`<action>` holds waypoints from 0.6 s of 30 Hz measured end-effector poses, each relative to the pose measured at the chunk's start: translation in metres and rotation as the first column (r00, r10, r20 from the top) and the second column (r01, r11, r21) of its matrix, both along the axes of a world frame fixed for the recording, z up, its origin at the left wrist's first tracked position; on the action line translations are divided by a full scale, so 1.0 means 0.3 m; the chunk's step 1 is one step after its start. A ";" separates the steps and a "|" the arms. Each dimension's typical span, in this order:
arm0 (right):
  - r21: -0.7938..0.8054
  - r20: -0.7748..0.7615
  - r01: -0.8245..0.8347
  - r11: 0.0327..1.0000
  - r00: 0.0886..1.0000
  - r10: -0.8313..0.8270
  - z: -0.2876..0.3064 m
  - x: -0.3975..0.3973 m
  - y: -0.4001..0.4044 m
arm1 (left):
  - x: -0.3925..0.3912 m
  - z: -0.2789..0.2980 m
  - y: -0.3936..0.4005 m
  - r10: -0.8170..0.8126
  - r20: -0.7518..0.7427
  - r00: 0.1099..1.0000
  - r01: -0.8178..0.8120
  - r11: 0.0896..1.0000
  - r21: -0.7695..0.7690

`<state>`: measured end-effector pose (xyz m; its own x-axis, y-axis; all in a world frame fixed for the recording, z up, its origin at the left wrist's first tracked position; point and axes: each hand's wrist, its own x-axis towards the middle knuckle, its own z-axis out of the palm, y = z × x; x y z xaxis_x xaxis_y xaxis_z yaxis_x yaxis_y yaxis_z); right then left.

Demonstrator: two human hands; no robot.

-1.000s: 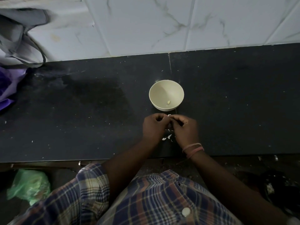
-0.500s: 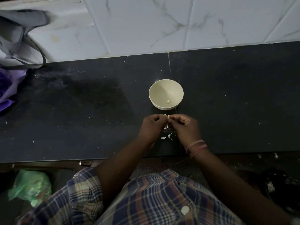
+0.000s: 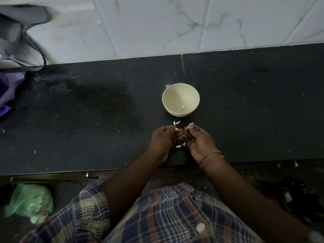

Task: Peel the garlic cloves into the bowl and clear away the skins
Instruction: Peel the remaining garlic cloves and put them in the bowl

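Both hands have drawn slightly apart since half a second ago, when their fingertips met over the clove, and two fresh scraps of skin (image 3: pixel 176 122) now lie on the desk (image 3: pixel 87 120) between the hands and the bowl. The left hand (image 3: pixel 162 140) has its fingers curled in, the grip pinching a pale flake of skin at the fingertips. The right hand (image 3: pixel 199 140) is likewise curled, its grip pinching the garlic clove (image 3: pixel 190 125) at the fingertips, with a bit of papery skin sticking up from it. Both hands hover over the desk near its front edge, about midway along it, and pink bands (image 3: pixel 210 157) circle the right wrist.

Just beyond the hands stands the cream bowl (image 3: pixel 175 95), upright, with one peeled clove (image 3: pixel 183 107) lying at its bottom. More skin pieces (image 3: pixel 180 145) lie on the desk under and between the hands. Small pale specks are scattered across the dark desk surface.

At the back left corner of the desk sits a grey bag (image 3: pixel 15 41) with purple cloth (image 3: pixel 8 90) beside it, against the tiled wall (image 3: pixel 175 23). Below the front edge, to the left, a green plastic bag (image 3: pixel 29 202) lies on the floor. A plaid shirt (image 3: pixel 157 216) fills the bottom of the view.
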<state>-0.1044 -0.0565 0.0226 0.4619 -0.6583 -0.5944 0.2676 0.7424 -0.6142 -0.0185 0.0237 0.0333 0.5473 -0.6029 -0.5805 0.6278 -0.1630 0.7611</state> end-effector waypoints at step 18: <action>-0.412 -0.288 -0.200 0.889 0.954 0.081 -0.005 0.019 0.110 | 0.073 -0.046 0.091 -0.083 0.161 0.984 0.085 0.996 -0.004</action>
<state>-0.0988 -0.0235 0.0210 0.4404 -0.8156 -0.3753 -0.0297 0.4046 -0.9140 0.0034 0.0509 0.0196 0.5799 -0.6563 -0.4827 0.4821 -0.2012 0.8527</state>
